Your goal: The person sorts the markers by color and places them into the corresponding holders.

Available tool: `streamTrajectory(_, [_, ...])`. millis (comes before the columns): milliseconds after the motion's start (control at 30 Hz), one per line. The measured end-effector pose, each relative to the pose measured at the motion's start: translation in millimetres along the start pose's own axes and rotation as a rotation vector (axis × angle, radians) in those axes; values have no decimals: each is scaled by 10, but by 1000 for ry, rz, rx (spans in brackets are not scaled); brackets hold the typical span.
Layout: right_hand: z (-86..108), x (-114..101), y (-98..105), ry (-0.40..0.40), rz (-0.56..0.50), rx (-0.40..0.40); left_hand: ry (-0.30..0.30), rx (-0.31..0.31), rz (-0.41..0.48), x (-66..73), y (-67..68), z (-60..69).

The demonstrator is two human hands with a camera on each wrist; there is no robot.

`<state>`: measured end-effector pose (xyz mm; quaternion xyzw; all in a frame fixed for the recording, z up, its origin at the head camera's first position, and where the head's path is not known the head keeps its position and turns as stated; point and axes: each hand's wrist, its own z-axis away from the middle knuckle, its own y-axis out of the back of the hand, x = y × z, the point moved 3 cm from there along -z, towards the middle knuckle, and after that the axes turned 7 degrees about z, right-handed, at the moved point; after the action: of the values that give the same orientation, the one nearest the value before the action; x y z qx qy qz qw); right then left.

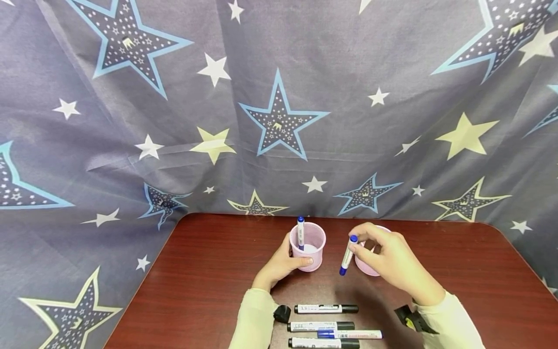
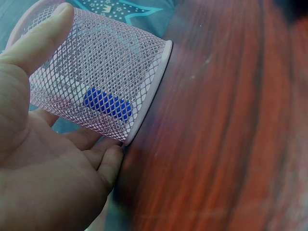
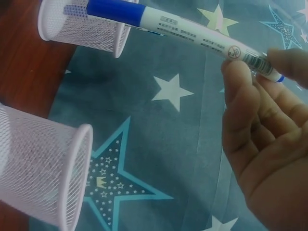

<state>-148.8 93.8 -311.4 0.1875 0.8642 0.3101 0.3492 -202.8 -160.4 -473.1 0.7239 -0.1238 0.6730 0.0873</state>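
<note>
Left hand (image 1: 279,266) is gripping the left pink mesh cup (image 1: 317,257), thumb over the near wall, fingers curling round the other side. Cup's standing on the brown surface (image 1: 200,271); one blue-capped marker (image 1: 301,232) is standing in it, leaning along the left wall, cap end down.

Right hand (image 1: 394,259) is pinching a second blue marker (image 1: 347,257) near its plain end, thumb against fingertips, cap end hanging down and tilted a bit left. That marker is hanging in the gap between the cups, nearer the right one. Right pink mesh cup (image 3: 33,163) is sitting partly behind the right hand.

Nearer the person, three black-capped markers (image 1: 326,309) are lying in a stack of rows. Another blue marker (image 1: 350,334) is lying between the lower two, cap pointing left. Starry grey cloth (image 1: 331,72) is hanging behind the surface.
</note>
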Motion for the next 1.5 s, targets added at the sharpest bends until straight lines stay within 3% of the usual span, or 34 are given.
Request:
streamTrajectory(433, [-314, -40, -99, 10, 10, 95, 9, 14, 7, -9, -1, 8])
streamTrajectory(667, [-418, -12, -211, -26, -35, 111, 11, 10, 0, 7, 4, 22])
streamTrajectory(1067, [-504, 92, -423, -110, -17, 50, -11, -5, -2, 8, 4, 15])
streamTrajectory(1500, [-566, 208, -663, -129, -1, 4, -17, -8, -7, 6, 8, 8])
